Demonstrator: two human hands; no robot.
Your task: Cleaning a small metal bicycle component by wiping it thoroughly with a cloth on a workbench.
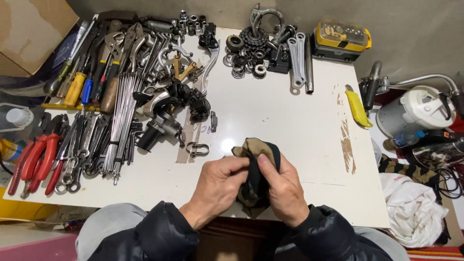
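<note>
- Looking down from the head camera, we see our left hand point(220, 186) and right hand point(285, 188) close together at the near edge of the white table point(270, 116), both closed on a dark, tan-edged cloth point(255, 166).
- The cloth is bunched between the two hands, pinched by the left fingers on its left side and by the right thumb and fingers on its right side.
- Its long axis runs roughly away from us: the lower end hangs towards our body between the wrists, and the upper, tan fold pokes out above the fingertips, pointing towards the far side of the table.
- We cannot tell whether anything is wrapped inside the cloth.
- Just beyond the left hand a small metal clamp point(197, 150) lies on the table, apart from the fingers.
- Further left we see a bundle of thin metal spokes point(123, 116) lying lengthwise away from us, with spanners point(84, 145) and red-handled pliers point(36, 159) beside them.
- At the far edge lie a pile of bearings and sprockets point(251, 50) and a yellow case point(340, 39).
- A yellow utility knife point(357, 108) lies at the table's right edge, well apart from the hands.
</note>
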